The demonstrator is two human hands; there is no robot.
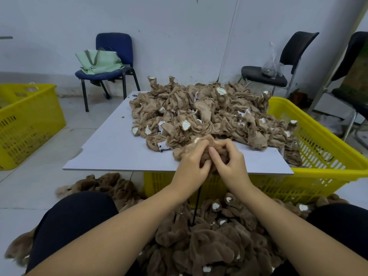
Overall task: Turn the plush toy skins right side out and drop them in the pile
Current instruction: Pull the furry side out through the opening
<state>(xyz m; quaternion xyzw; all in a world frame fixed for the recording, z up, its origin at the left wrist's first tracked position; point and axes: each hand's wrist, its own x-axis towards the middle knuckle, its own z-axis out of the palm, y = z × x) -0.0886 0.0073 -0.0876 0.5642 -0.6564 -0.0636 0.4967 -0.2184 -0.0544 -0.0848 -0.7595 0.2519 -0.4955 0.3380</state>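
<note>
Left hand (192,166), right hand (229,164): fingers curled, gripping one skin (207,145) between them (partly hidden) | over board (111,148) edge | heap (209,112) just beyond.

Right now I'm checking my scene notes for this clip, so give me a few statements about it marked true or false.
1. Both hands, left hand and right hand, grip one plush toy skin at the near edge of the board. True.
2. The heap of inside-out skins lies on the floor. False: it lies on the board.
3. A green bag sits on the blue chair. True.
4. The furry brown pile sits in a yellow crate. False: it lies on the floor by the person's legs.
</note>
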